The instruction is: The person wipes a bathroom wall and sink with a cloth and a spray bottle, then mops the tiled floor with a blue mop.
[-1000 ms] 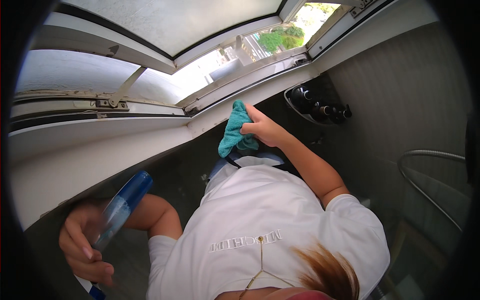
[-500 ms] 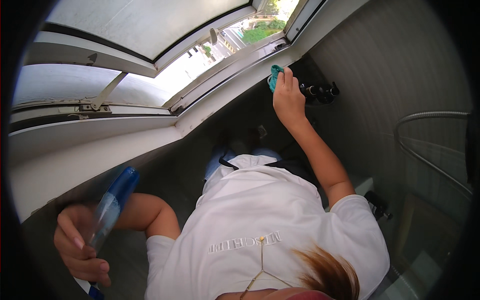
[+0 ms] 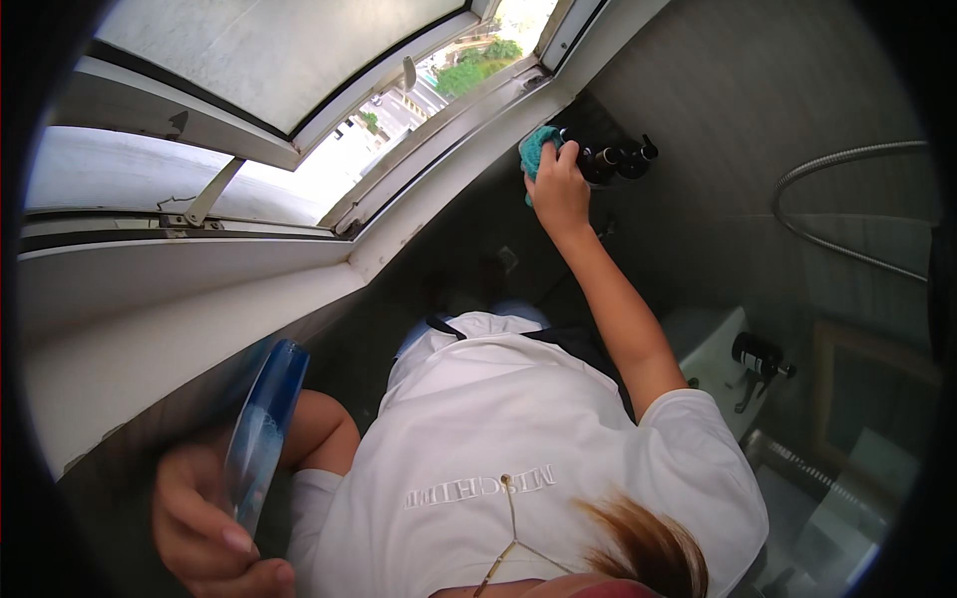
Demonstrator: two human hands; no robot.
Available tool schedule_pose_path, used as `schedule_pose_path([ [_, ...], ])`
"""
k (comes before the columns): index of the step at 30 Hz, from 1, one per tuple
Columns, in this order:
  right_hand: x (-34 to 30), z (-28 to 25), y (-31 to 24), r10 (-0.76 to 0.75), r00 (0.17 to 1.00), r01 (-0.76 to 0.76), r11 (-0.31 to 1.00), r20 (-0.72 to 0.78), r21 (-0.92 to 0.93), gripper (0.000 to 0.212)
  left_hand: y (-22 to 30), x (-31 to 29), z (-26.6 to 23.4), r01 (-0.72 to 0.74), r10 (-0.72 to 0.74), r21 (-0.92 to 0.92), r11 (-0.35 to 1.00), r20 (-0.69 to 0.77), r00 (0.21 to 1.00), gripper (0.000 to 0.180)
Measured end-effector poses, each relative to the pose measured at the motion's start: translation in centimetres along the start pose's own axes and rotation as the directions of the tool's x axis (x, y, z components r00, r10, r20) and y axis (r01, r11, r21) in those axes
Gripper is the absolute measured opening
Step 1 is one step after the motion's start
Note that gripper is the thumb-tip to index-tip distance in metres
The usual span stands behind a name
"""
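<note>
My left hand (image 3: 204,518) is closed around a slim bottle (image 3: 264,429), see-through along its length and deep blue at the far end. Whitish foam or bubbles show inside it. The bottle is tilted, its blue end toward the window ledge; its near end is hidden by the hand or out of the picture. My right arm reaches forward, and my right hand (image 3: 560,194) grips a bunched teal cloth (image 3: 538,151). The cloth is close to the inner edge of the white window ledge (image 3: 454,179); whether they touch I cannot tell. Dark pump bottles (image 3: 608,161) stand just right of that hand.
An open window sash (image 3: 279,55) on a metal stay arm (image 3: 214,191) tilts outward at upper left, with a street far below. A metal shower hose (image 3: 797,179) curves along the grey wall at right. Behind my right elbow, another dark bottle (image 3: 758,354) is beside a white basin-like edge (image 3: 718,349).
My left hand and the bottle have moved to the right, the bottle now more upright. My right hand has shifted slightly left and nearer me with the cloth. The whole view has turned a little.
</note>
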State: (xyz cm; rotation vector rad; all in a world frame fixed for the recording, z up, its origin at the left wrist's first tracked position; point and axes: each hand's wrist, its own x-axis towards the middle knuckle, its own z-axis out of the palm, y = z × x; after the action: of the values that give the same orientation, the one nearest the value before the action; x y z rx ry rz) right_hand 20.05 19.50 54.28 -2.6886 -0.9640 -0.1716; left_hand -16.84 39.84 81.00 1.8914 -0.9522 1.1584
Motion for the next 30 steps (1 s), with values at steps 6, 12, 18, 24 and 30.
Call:
schedule_pose_path([
  [6, -2.2, 2.3, -0.3, -0.081, 0.978, 0.055, 0.989, 0.191, 0.138, 0.055, 0.2, 0.6, -0.7, 0.092, -0.094, 0.033, 0.995, 0.087, 0.992, 0.012],
  [12, 0.3, -0.1, 1.3, -0.018, 0.999, 0.011, 0.988, 0.042, 0.156, 0.047, -0.1, 1.1, -0.8, 0.101, -0.098, -0.018, 0.995, 0.145, 0.985, 0.014],
  [18, -5.1, -1.2, 5.4, 0.031, 0.957, -0.113, 0.956, 0.288, 0.272, 0.048, 0.1, 1.1, -0.9, 0.155, -0.159, 0.043, 0.987, 0.129, 0.979, 0.016],
  [24, -5.5, -2.7, 12.8, 0.176, 0.943, -0.115, 0.969, -0.284, 0.22, 0.045, -0.2, 1.1, -1.1, 0.158, -0.167, 0.069, 0.985, 0.162, 0.973, 0.021],
  [30, -2.6, -3.2, 14.7, 0.025, 0.968, -0.012, 0.999, -0.25, 0.051, 0.053, -0.1, 0.9, -1.7, 0.194, -0.206, 0.092, 0.977, 0.144, 0.968, 0.024],
])
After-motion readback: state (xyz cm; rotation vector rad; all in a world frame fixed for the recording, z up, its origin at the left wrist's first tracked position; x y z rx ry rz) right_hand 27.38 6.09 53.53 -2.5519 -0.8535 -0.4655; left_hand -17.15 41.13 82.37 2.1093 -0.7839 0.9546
